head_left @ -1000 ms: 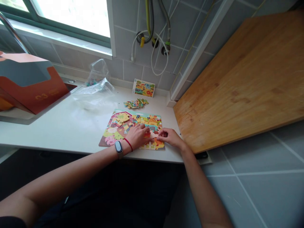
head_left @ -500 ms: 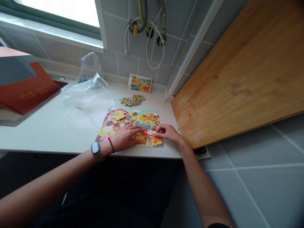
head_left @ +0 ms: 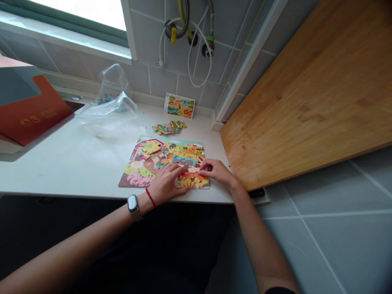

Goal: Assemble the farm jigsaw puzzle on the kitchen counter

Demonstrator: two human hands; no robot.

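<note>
A colourful puzzle board (head_left: 139, 178) lies near the counter's front edge, with joined pieces on its right part and loose pieces (head_left: 152, 147) on its upper left. My left hand (head_left: 168, 181), with a watch and red string at the wrist, rests on the board's lower middle, fingers apart and holding nothing visible. At the board's right edge my right hand (head_left: 214, 169) has its thumb and fingers pinched over an orange piece; whether it grips that piece is too small to tell. Behind the board sits a pile of puzzle pieces (head_left: 169, 127).
A picture card (head_left: 180, 106) leans against the back wall. Clear plastic bags (head_left: 114, 98) and an orange-grey box (head_left: 33, 110) are on the left. A large wooden board (head_left: 306, 98) slants along the right. Hoses and a white cable (head_left: 211, 61) hang above.
My left hand has shifted a little right and turned, its thumb now spread lower, uncovering more of the board's lower left. My right hand has barely moved. The view has shifted slightly.
</note>
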